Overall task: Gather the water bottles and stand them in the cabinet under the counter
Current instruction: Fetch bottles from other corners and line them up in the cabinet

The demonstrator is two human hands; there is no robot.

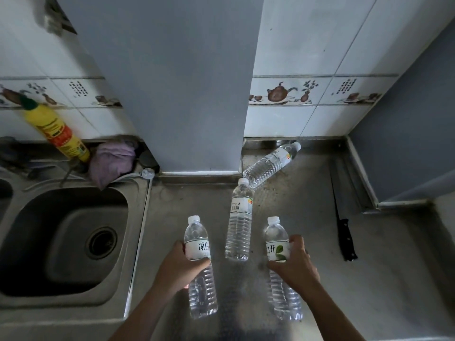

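Observation:
Several clear water bottles with white caps lie on the steel counter (320,217). My left hand (181,263) grips one bottle (199,271) round its label. My right hand (294,263) grips another bottle (280,274) round its label, which bears a green leaf. Between them, a little farther off, lies a third bottle (240,220) with its cap pointing away. A fourth bottle (270,164) lies slanted at the back against the wall. The cabinet under the counter is out of view.
A steel sink (66,242) lies to the left, with a yellow bottle (55,130) and a purple cloth (110,162) behind it. A black-handled knife (343,225) lies on the counter to the right. A grey pillar (187,82) stands at the back.

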